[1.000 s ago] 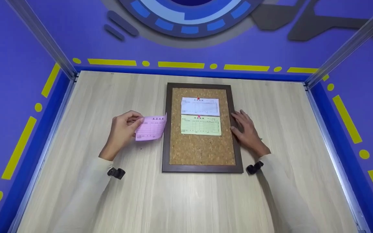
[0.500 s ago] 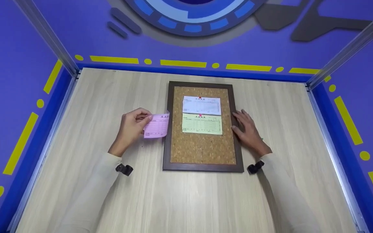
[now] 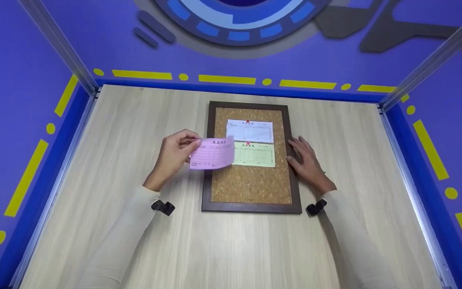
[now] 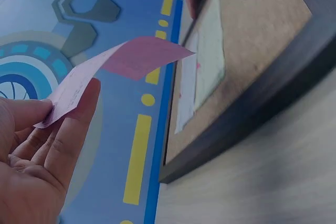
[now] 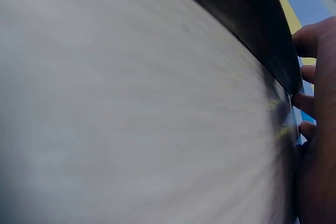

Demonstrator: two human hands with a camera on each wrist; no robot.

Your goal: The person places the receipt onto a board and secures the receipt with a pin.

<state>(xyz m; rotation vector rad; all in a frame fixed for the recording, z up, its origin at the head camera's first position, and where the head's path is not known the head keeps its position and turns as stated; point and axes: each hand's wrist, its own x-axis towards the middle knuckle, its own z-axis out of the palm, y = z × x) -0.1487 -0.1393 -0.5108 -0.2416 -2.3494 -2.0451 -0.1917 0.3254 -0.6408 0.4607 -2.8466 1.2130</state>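
Observation:
My left hand [image 3: 173, 154] pinches the left edge of a pink printed form slip [image 3: 213, 154] between thumb and fingers. The slip bends and hangs above the left side of a brown-framed cork board [image 3: 251, 184], covering part of a green slip [image 3: 257, 155]. In the left wrist view the pink slip [image 4: 89, 74] curves away from the thumb. Above the green slip is a white slip [image 3: 250, 131]. A red push pin [image 3: 248, 121] and a pink push pin [image 3: 248, 143] mark their top edges. My right hand [image 3: 306, 162] rests against the board's right edge with fingers extended.
The board lies flat on a pale wood table [image 3: 235, 249]. Blue-purple panels with yellow marks surround it at the back and both sides, with metal posts [image 3: 60, 48] at the corners. A small dark speck [image 3: 176, 182] lies left of the board.
My left hand has carried the pink slip rightward, from beside the board to over its left part and the green slip. My right hand stays at the board's edge.

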